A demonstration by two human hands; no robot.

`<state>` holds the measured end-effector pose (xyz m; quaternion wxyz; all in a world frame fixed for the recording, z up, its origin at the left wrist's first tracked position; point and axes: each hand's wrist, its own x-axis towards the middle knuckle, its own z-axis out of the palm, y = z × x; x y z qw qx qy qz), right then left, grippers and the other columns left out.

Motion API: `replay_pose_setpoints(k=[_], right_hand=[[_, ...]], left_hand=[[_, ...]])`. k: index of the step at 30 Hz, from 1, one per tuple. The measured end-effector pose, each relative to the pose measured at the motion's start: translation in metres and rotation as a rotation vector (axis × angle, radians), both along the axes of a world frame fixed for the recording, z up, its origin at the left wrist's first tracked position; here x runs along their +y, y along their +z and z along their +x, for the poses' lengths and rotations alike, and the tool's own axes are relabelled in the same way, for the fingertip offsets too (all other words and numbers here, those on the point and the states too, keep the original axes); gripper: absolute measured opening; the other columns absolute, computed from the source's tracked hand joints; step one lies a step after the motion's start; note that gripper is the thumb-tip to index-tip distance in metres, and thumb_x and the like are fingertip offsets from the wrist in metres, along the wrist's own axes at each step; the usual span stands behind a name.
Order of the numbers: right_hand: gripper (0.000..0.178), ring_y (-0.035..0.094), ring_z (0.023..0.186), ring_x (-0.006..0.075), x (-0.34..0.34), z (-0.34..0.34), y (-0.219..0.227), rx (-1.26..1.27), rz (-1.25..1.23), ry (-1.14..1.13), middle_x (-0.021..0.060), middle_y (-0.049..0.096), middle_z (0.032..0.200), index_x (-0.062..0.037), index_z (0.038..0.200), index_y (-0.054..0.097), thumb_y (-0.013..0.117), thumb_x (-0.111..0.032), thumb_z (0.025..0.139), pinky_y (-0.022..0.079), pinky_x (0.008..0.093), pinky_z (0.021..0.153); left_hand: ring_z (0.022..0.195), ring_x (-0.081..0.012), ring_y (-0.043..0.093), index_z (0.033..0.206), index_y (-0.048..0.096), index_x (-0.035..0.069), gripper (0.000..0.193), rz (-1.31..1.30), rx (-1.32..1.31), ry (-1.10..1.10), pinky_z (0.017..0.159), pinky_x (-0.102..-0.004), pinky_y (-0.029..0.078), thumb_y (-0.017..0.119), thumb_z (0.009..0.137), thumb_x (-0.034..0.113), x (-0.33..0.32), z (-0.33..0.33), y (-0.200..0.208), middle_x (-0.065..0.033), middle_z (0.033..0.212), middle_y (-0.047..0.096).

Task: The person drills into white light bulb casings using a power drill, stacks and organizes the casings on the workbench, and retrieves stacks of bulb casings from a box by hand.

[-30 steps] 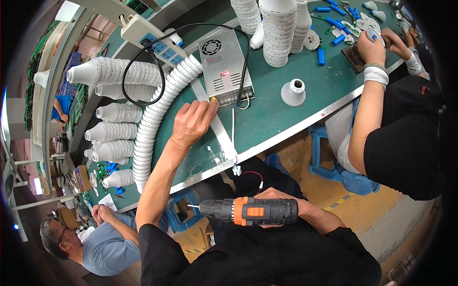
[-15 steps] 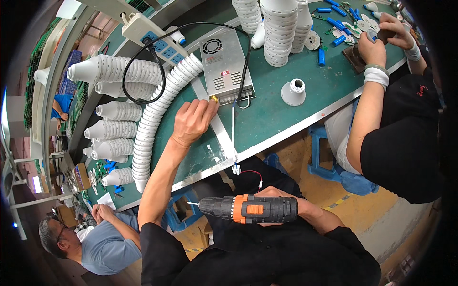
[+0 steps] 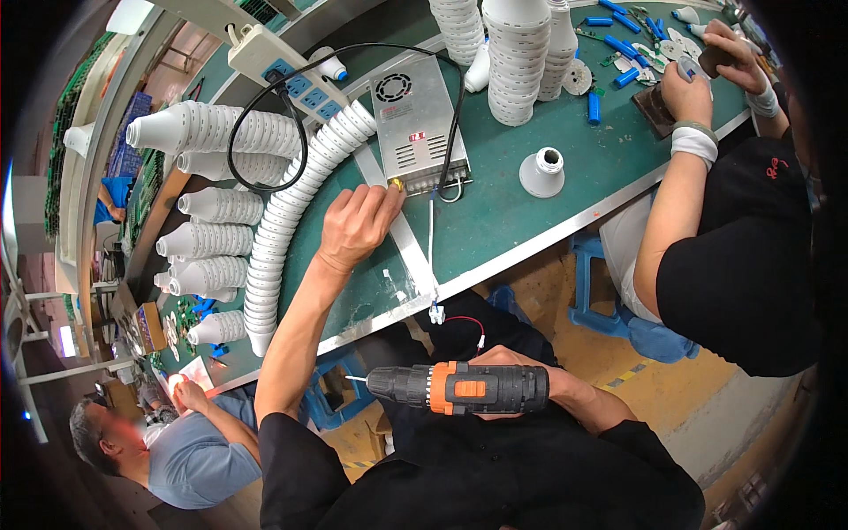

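My left hand [image 3: 355, 228] is closed, its fingertips at the lower left corner of a silver metal power supply [image 3: 415, 110] with a round fan grille. A small yellow piece [image 3: 398, 185] shows at those fingertips; what they pinch is mostly hidden. My right hand [image 3: 505, 356] is wrapped round the grip of an orange and black cordless drill [image 3: 471, 389], held in front of my body with its thin bit pointing left. From the supply's terminals a white cable [image 3: 431, 238] runs down over the table edge to a small white connector [image 3: 437, 314] with a red wire.
Stacked white lamp housings [image 3: 281, 212] curve along the left; more stacks [image 3: 514, 66] stand at the back. One single housing [image 3: 541, 173] is right of the supply. A power strip [image 3: 287, 75] carries a black cord. A co-worker's hands [image 3: 689, 93] work at right near blue cylinders [image 3: 594, 108]; another person sits lower left.
My hands and the drill stay nearly still. At lower left, a bright glow now shows at the other person's hands. The right co-worker's arms have shifted slightly.
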<state>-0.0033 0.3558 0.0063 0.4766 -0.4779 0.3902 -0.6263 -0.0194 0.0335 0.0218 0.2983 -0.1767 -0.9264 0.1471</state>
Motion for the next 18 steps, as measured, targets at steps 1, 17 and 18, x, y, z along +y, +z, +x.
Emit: replay_pose_setpoints(k=[1, 17, 18], right_hand=[[0.034, 0.063, 0.07, 0.0239, 0.0003, -0.0004, -0.0002, 0.0, 0.025, 0.025, 0.0116, 0.066, 0.086, 0.0029, 0.098, 0.062, 0.078, -0.01, 0.071, 0.052, 0.036, 0.068], [0.031, 0.062, 0.068, 0.0222, 0.0009, -0.0013, 0.0051, -0.076, 0.095, 0.056, 0.01, 0.065, 0.083, 0.0024, 0.095, 0.062, 0.078, -0.009, 0.073, 0.051, 0.036, 0.065], [0.031, 0.062, 0.068, 0.0222, 0.0009, -0.0009, 0.0041, -0.075, 0.095, 0.056, 0.01, 0.065, 0.083, 0.0024, 0.095, 0.062, 0.078, -0.009, 0.073, 0.051, 0.036, 0.065]], left_hand=[[0.063, -0.0135, 0.052, 0.1, 0.07, 0.006, 0.022, -0.002, 0.001, 0.0, 0.052, -0.0288, 0.038, 0.077, 0.081, 0.015, -0.0003, 0.0005, 0.0001, -0.0007, 0.074, 0.048], [0.062, -0.014, 0.055, 0.098, 0.069, 0.005, 0.026, 0.009, -0.018, 0.003, 0.053, -0.029, 0.041, 0.084, 0.077, 0.013, 0.0028, 0.0003, 0.0042, -0.0007, 0.077, 0.054], [0.062, -0.014, 0.055, 0.098, 0.069, 0.005, 0.026, 0.009, -0.017, 0.003, 0.053, -0.029, 0.041, 0.084, 0.077, 0.013, 0.0025, 0.0003, 0.0041, -0.0007, 0.077, 0.054]])
